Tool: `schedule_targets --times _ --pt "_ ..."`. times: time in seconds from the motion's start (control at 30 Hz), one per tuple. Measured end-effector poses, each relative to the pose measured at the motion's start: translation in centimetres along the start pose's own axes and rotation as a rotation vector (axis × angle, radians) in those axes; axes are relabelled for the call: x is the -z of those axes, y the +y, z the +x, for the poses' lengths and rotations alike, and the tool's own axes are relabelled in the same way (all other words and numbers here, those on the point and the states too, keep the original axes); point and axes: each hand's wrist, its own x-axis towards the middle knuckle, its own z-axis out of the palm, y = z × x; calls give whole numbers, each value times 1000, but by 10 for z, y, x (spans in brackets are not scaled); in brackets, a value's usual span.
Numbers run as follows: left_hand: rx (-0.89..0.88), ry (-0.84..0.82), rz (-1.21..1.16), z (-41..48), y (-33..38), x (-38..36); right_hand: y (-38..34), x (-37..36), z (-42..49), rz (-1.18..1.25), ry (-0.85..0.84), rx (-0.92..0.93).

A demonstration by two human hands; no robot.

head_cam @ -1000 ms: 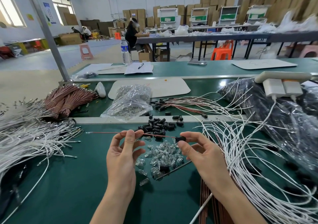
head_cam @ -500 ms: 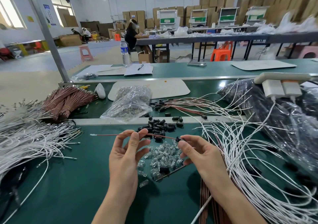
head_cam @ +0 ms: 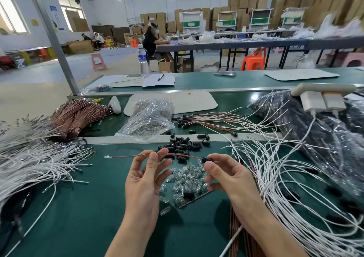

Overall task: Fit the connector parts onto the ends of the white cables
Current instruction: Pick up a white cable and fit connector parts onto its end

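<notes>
Red wire (head_cam: 177, 155): where does it sit against the hands? (K.)

Strung nearly level between them, above the green table (head_cam: 78, 217). Left hand (head_cam: 143, 185) pinches it partway along, thumb against fingertips, palm towards the camera. (M.)

And the far left end? (K.)

Free. It sticks out past the left hand, ending in a small metal terminal (head_cam: 107, 156) that hangs clear of the table. (M.)

Right hand (head_cam: 226, 176)? (K.)

Thumb and forefinger nipped on a black connector (head_cam: 206, 159) at the wire's right end. Remaining fingers loosely curled beneath. Cannot tell how far the wire goes into the connector. (M.)

Parts stock? (K.)

Loose black connectors (head_cam: 181, 145) heaped just behind the wire, by the table's metal strip. Clear parts (head_cam: 187, 179) in a pile on the table, directly below the wire and between the two hands. (M.)

White cables (head_cam: 285, 177)? (K.)

One big tangle to the right of the right hand, running off the near edge of the view. A second mass (head_cam: 29, 158) lies well to the left, its metal tips pointing towards the hands. Neither hand touches any white cable. (M.)
</notes>
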Motion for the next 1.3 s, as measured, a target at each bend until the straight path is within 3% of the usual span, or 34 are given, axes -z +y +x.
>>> schedule_targets --times 0.23,0.53,0.83,1.07,1.17,1.3 --pt "48 -71 65 -4 -5 -6 2 -4 0 71 -30 -52" --pt "-79 -309 494 -20 -14 -13 4 -7 -1 113 -96 -67" --pt "24 -122 288 -10 -5 -6 -4 2 2 199 44 -31" --pt "-95 -276 594 -21 -14 -11 -1 -5 -1 84 -39 -14" --pt "-150 -225 628 -22 -11 -11 -9 6 5 227 66 18" --pt "-244 -196 797 -25 -10 -8 -16 28 13 240 366 117"
